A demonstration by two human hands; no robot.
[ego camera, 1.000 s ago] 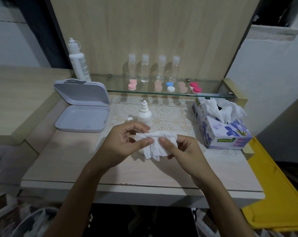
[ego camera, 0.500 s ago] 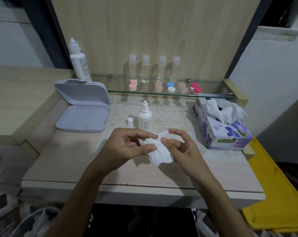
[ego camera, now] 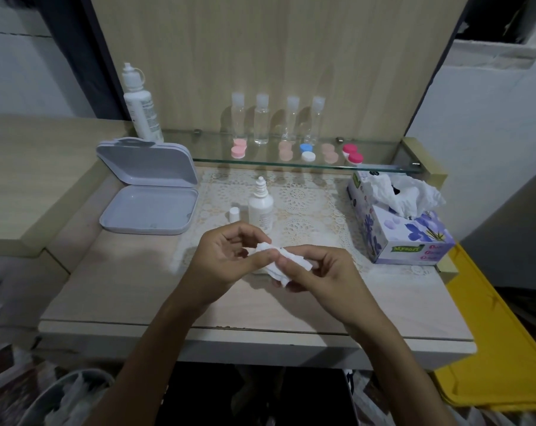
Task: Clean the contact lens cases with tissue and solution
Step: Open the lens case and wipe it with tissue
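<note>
Both hands, left and right, are pinching the same crumpled white tissue just above the pale worktop. Small white solution bottle stands uncapped at 12 o'clock from them, and the coloured round lens cases sit further back on the glass shelf.

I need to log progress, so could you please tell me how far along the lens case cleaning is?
Done: the small solution bottle stands uncapped, its cap beside it. In hand: the left hand and right hand both pinch a crumpled tissue; whether a case sits inside it cannot be told. Left: five lens cases sit on the glass shelf, none visibly being wiped.
</note>
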